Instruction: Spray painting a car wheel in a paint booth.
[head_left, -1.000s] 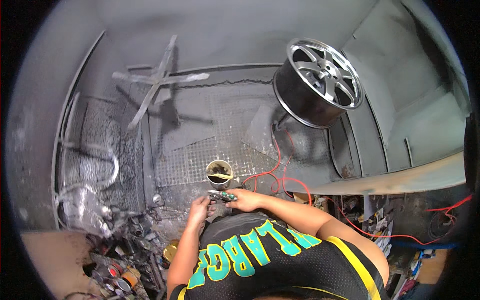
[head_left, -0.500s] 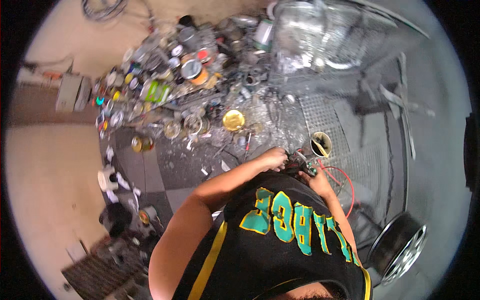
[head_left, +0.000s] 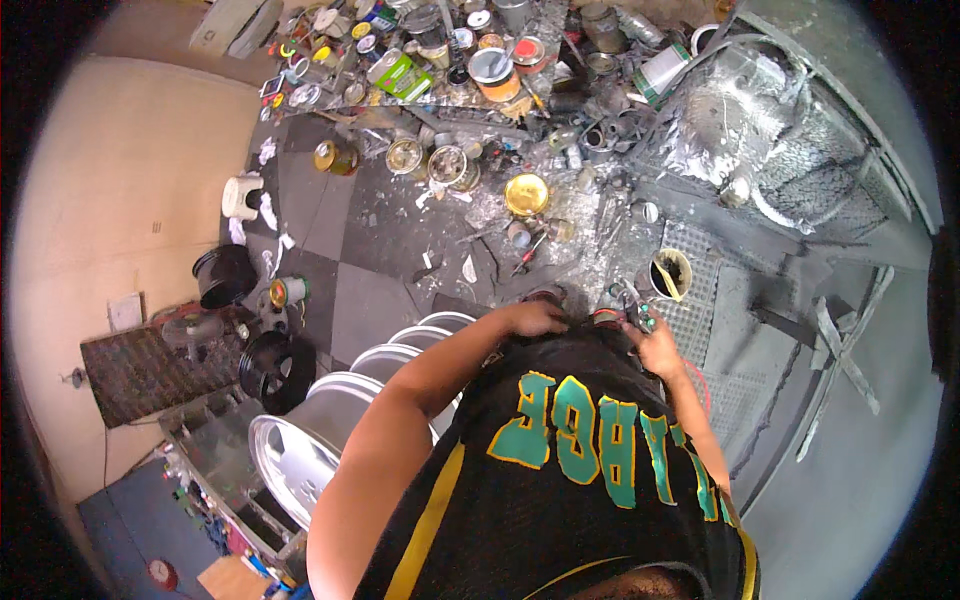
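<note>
Holding seems the step in hand: the right hand's (head_left: 656,348) grip wraps the green-knobbed tool (head_left: 627,298) right of the frame's centre, near the bucket (head_left: 689,268), the left hand's (head_left: 538,318) grip I cannot tell, and moving on likely calls for a steady hold.

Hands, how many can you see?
2: the left hand by the front of the black jersey, and the right hand holding a metal tool with green parts, near the bucket.
</note>
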